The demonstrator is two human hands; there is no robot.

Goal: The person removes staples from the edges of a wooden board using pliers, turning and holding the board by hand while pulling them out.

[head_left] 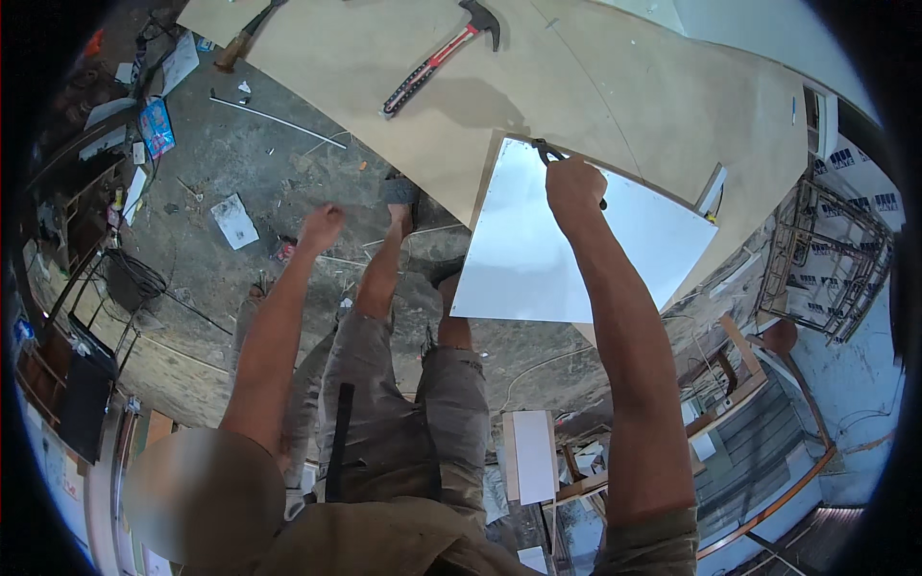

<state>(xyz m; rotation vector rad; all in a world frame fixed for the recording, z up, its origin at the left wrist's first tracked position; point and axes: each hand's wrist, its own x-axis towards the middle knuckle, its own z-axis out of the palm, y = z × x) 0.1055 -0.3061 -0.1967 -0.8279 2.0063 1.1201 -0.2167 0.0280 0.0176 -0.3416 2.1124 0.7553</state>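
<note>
My right hand [576,187] is closed round a dark pair of pincers [547,150]; its head is at the far edge of a glossy white panel [519,250], and one handle end shows below the hand. Beneath that panel lies a large tan board [615,58]. My left hand [323,227] hangs over the floor, away from the board, its fingers curled in; whatever they may hold is hidden. A claw hammer [437,62] with a red and black handle rests on the board beyond the panel.
A wooden-handled tool [242,43] lies across the board's far left corner. Paper [234,222], a thin metal rod [279,119] and scraps litter the floor. Coiled black cable [139,276] sits at the left. A metal frame [826,254] stands at the right.
</note>
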